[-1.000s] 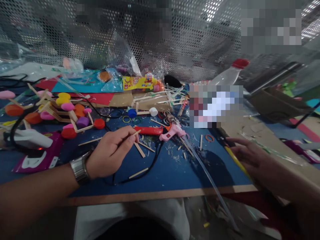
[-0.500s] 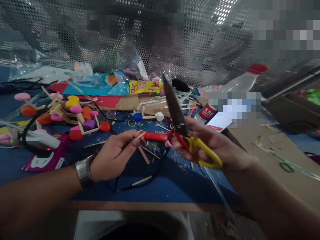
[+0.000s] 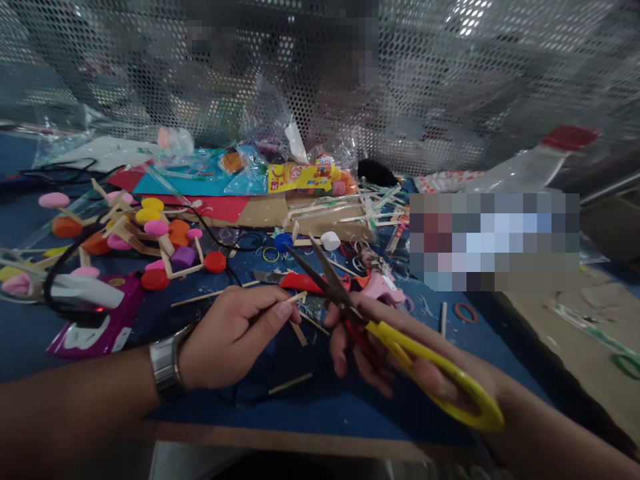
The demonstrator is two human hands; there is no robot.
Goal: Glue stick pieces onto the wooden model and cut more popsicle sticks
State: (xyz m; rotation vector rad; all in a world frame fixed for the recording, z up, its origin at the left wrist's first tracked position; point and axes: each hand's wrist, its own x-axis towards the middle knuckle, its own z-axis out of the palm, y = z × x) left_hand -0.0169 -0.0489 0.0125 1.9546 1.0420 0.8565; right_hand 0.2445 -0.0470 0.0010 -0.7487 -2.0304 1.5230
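My left hand (image 3: 240,333) pinches a short thin wooden stick (image 3: 299,297) between thumb and forefinger, its end poking out to the right. In my right hand (image 3: 390,347) are scissors (image 3: 425,373) with yellow and red handles. Their dark blades are slightly parted and point up and left, just right of the stick without touching it. Behind the blades lies a red-handled utility knife (image 3: 315,283). A pink tool (image 3: 383,288), perhaps a glue gun, sits behind my right hand. Loose sticks (image 3: 290,383) are scattered on the blue tabletop (image 3: 210,420).
At left stands a stick structure (image 3: 127,230) with colourful round pieces, near a purple box (image 3: 107,323). A yellow candy packet (image 3: 303,179) and cardboard (image 3: 263,211) lie at the back. At right are a clear bottle with a red cap (image 3: 570,138) and more cardboard (image 3: 590,327).
The scissors have swung from pointing upward to pointing left, and their blades have parted. My right hand has turned and moved lower. My left hand keeps the stick, shifted slightly right in view.
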